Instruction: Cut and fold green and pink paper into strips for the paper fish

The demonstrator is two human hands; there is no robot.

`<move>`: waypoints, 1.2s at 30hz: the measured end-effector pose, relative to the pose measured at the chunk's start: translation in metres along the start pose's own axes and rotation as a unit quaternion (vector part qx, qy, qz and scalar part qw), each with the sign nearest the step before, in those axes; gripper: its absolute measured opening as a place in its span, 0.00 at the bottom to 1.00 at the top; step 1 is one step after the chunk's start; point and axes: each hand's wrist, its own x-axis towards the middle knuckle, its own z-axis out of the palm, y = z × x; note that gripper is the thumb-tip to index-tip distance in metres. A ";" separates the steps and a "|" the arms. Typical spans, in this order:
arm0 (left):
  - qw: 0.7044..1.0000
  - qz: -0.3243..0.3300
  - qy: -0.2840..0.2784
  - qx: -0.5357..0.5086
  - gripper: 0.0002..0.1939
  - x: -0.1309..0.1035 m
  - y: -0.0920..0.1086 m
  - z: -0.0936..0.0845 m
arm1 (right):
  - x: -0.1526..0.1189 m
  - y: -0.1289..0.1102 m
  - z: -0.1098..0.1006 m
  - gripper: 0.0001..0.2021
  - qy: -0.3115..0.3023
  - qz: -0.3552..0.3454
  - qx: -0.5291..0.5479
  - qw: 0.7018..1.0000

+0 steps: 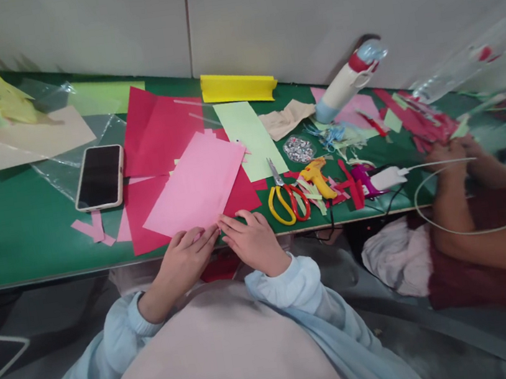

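Note:
My left hand [188, 255] and my right hand [253, 239] meet at the near edge of the table. Their fingertips come together on the near corner of a pink paper sheet [195, 182], pinching it. A narrow fold runs along the sheet's right side. Beneath it lie red paper sheets [163, 123], with small pink and green scraps around. Just right of my right hand rest scissors [277, 180] with one yellow and one red handle. A yellow glue gun [318, 178] lies beyond them among paper strips. The exact grip under my fingertips is partly hidden.
A phone [99, 178] lies to the left beside a clear plastic sheet. Behind are a pale green sheet [250, 136], a folded yellow piece [238, 87] and a bottle [346, 85]. At right, a co-worker's hands [448, 152] hold red paper near a white cable [438, 163].

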 end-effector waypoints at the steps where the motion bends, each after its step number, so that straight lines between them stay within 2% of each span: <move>1: 1.000 0.001 -0.007 -0.001 0.21 0.000 0.000 0.000 | 0.001 0.001 -0.001 0.23 -0.003 0.008 -0.002 1.000; 10: 1.000 -0.005 -0.022 -0.005 0.21 0.000 0.002 -0.002 | 0.031 0.027 -0.010 0.24 -0.026 0.074 -0.029 0.997; 16: 0.999 0.001 -0.043 0.002 0.26 -0.004 0.001 0.000 | 0.051 0.045 -0.015 0.23 -0.037 0.113 -0.039 0.992; 21: 0.999 0.009 -0.035 0.008 0.28 -0.006 0.000 0.003 | 0.070 0.064 -0.015 0.23 -0.029 0.117 -0.056 0.991; 27: 1.000 0.013 -0.019 -0.001 0.26 -0.003 -0.001 0.002 | 0.090 0.084 -0.015 0.23 -0.032 0.139 -0.077 0.987; 36: 1.000 0.024 -0.012 0.003 0.25 -0.002 -0.004 0.001 | 0.106 0.098 -0.020 0.22 -0.030 0.147 -0.068 0.986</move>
